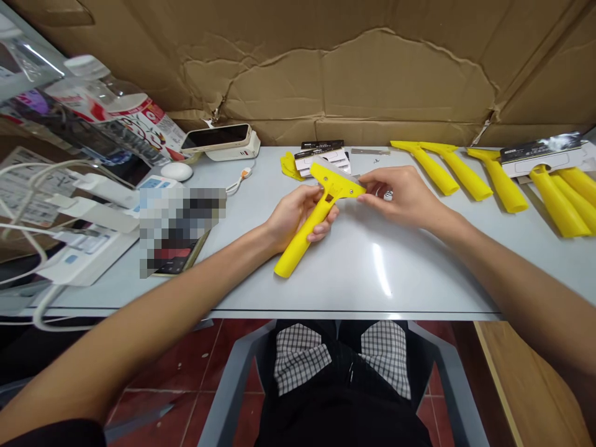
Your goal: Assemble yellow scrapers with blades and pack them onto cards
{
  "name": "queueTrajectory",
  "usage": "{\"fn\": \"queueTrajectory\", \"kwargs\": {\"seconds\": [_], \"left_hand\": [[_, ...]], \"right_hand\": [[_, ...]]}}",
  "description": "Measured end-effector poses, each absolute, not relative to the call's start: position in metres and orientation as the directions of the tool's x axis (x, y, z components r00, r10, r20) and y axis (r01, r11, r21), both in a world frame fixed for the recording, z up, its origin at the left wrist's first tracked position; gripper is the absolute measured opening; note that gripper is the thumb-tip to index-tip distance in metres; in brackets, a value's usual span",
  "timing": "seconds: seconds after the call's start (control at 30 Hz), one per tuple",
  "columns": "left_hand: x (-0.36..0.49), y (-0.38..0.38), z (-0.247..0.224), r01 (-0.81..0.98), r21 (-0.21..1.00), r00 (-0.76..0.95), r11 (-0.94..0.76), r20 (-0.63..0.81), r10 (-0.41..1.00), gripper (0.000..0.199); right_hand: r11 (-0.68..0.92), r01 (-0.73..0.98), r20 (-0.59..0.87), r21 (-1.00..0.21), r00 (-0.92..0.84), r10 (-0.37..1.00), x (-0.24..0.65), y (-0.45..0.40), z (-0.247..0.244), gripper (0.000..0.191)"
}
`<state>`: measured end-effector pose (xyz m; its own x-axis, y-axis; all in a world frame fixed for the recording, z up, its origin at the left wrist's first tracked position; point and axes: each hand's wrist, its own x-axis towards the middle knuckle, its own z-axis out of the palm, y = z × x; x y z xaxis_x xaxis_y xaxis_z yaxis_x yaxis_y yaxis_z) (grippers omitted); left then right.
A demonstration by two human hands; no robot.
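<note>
A yellow scraper (302,239) with a metal blade along its head lies tilted in front of me, its handle pointing down and left. My left hand (298,214) is wrapped round the neck of the handle, thumb near the head. With thumb and forefinger closed at the right corner of the head, my right hand (400,195) grips the scraper by the blade's end. A small shiny metal bit shows beside the right fingers; its kind is unclear. Behind the scraper are small black-and-white boxes (323,158) and yellow plastic pieces (291,166).
More yellow scraper handles (442,171) lie at the back right, beside a black-and-white box (544,155). A flat metal blade (370,151) lies near the cardboard wall (363,81). To the left are a phone (174,257), a power strip (102,242) with cables and a bottle (125,112).
</note>
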<state>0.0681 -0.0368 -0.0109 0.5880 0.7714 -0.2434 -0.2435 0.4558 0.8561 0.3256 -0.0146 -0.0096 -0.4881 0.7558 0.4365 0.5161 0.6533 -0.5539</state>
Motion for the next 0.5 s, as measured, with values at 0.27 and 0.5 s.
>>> {"fn": "queueTrajectory", "kwargs": {"seconds": [0.27,0.5], "left_hand": [[0.071,-0.043,-0.013,-0.341,0.814,0.579,0.47,-0.211,0.787,0.013],[0.068,-0.053,-0.012,-0.213,0.772,0.765,0.599,-0.249,0.593,0.025]], "right_hand": [[0.485,0.497,0.276,-0.719,-0.436,0.856,0.331,-0.015,0.002,0.028],[0.431,0.364,0.231,-0.826,-0.479,0.847,0.335,-0.014,0.01,0.028]]}}
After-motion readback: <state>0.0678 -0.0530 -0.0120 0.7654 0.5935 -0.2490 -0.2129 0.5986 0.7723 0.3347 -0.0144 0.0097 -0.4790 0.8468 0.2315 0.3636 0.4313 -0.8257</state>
